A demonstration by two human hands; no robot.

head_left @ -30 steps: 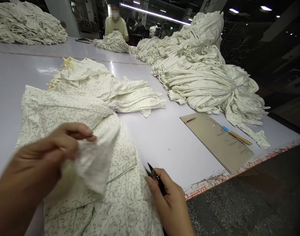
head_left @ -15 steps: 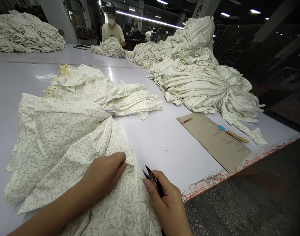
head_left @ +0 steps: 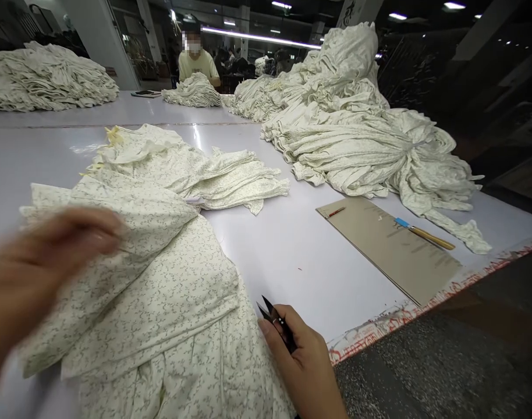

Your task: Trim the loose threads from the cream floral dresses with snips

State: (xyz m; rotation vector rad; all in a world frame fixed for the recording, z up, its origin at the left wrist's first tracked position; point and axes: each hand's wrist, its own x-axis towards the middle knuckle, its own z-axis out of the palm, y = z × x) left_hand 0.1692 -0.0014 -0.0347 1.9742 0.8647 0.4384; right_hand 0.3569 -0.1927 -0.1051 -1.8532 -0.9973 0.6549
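A white garment with a small grey-green sprig print (head_left: 183,279) lies spread over the near part of the table. My left hand (head_left: 69,244) is over its left side, smeared by motion, so I cannot make out whether its fingers hold anything. In my right hand (head_left: 303,355) is a pair of black thread snips (head_left: 281,326), blades parted and pointing up and left. That hand rests by the garment's right edge. Just beyond lie more garments of the same print (head_left: 161,157), bunched together, with yellow ties (head_left: 113,135) at their left end.
Large heaps of the same fabric stand at the right (head_left: 344,128) and far left (head_left: 52,78). On the table (head_left: 257,250), a brown cardboard sheet (head_left: 379,250) carries a red pen-like item (head_left: 336,212) and a wooden-handled tool (head_left: 427,235). A masked person (head_left: 196,64) is beyond a smaller pile (head_left: 192,91).
My left hand has left the fabric near the middle and swung up and to the left. The garment's upper layer lies flatter there. My right hand stays nearly in place with the snips.
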